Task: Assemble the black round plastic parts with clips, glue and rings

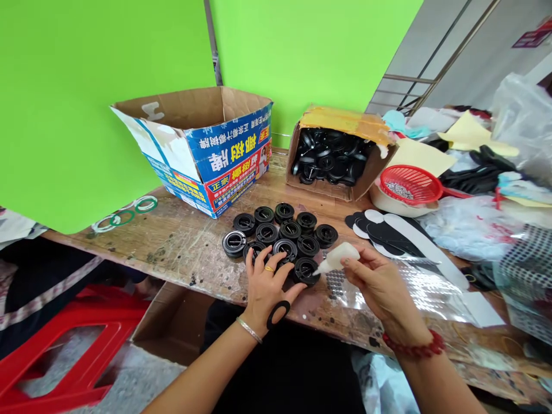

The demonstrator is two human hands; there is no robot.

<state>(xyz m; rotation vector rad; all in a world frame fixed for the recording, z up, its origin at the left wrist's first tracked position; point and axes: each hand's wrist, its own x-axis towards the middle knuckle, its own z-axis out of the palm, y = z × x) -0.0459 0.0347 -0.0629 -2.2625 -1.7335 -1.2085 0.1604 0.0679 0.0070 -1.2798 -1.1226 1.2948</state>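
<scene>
Several round black plastic pieces (290, 230) stand close together on the wooden table, slots and rings showing on their tops. My left hand (268, 287) lies over the near edge of the group with fingers spread; its thumb and forefinger touch the nearest piece (306, 270). A black ring hangs at the wrist side of that hand. Pinched in my right hand (379, 282) is a small white squeeze bottle (340, 256), tilted down to the left. Its thin nozzle tip is at the top of the nearest piece. Whether liquid comes out, I cannot tell.
Behind stand a large blue printed carton (233, 155) and a tipped box (297, 184) full of black parts. To the right are a red sieve (409, 184), black and white cutouts (405, 241) and plastic bags. A red stool (86, 333) stands at lower left.
</scene>
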